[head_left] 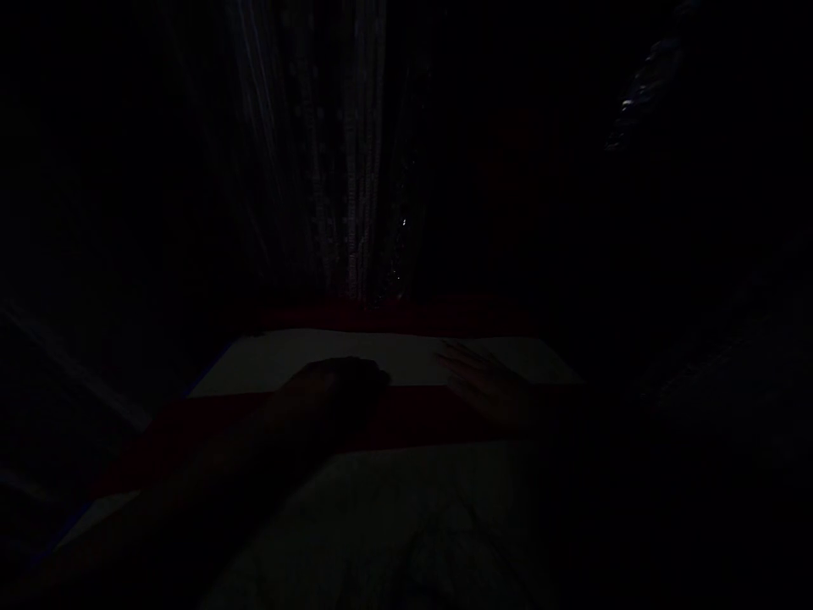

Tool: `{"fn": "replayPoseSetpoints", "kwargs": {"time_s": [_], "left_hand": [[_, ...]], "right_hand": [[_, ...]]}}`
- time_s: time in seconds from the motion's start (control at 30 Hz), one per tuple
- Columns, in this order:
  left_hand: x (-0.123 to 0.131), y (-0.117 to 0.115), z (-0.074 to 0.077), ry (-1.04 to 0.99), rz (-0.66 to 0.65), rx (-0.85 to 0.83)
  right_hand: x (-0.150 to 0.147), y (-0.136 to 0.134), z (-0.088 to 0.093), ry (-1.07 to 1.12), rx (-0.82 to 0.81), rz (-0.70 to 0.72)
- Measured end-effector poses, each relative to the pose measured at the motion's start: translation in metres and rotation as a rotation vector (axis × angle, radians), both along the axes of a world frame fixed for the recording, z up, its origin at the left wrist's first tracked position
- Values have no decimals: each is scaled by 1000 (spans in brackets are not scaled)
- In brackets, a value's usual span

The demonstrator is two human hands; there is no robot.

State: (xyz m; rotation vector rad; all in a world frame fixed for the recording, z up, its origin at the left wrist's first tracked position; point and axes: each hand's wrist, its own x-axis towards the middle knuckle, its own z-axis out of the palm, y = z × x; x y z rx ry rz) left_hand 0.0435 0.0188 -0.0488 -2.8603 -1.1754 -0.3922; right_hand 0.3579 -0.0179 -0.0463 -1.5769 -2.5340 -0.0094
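Note:
The scene is very dark. A pale flat surface (305, 360) lies in front of me with a red fabric band (406, 419) across it. My left hand (336, 381) rests on the band's far edge with its fingers curled under; whether it holds anything is hidden. My right hand (483, 381) lies flat, fingers stretched out and a little smeared, partly on the red band and partly on the pale surface.
Shiny striped, sequinned fabric (343, 169) hangs behind the surface. A second red strip (394, 315) runs along the far edge. A faint glinting object (641, 93) shows at the upper right. Everything else is too dark to make out.

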Motion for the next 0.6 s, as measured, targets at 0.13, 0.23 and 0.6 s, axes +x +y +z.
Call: {"fn": "replayPoseSetpoints", "kwargs": {"time_s": [0.13,0.23,0.6], "left_hand": [[3,-17,16,36,-28,-196],[9,-27,19,57,-69,-265],[19,-34,19,98,-91,-267]], "right_hand": [[-17,7,-17,89,-141,-6],[-13,10,-25,89,-129,14],[-5,13,-26,39,-114,11]]}}
